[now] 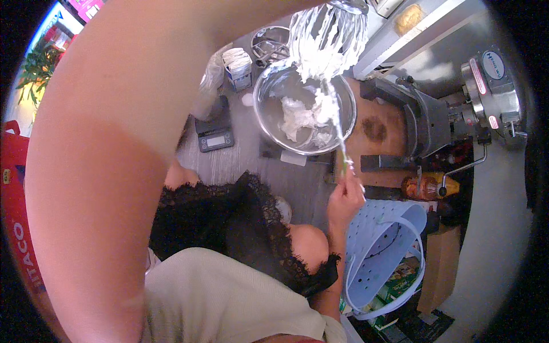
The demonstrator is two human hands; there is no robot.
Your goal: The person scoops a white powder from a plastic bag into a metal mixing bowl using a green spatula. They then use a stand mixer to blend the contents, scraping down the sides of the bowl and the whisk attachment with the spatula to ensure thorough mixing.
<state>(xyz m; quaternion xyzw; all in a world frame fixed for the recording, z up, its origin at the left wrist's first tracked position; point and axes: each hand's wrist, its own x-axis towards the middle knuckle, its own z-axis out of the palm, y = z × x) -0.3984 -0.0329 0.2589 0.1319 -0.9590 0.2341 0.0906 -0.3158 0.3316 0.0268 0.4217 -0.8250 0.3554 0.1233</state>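
Observation:
My right hand [347,195] is closed around the handle of a long, thin spatula [339,135] coated in white cream. The spatula's upper part meets a large wire whisk [328,38] thickly clogged with the same cream. Below the whisk stands a round steel bowl [262,128] with clumps of white cream [296,118] inside. My left arm crosses the left side of the view and runs out past the top edge. My left hand is out of view, so its hold cannot be seen.
Left of the bowl are a black digital scale [214,139] and a box of packets [238,70]. Behind is another metal bowl [253,43] with a beater. A metal machine [493,90] is at right, a blue perforated basket [381,257] at lower right, a red bag [17,171] far left.

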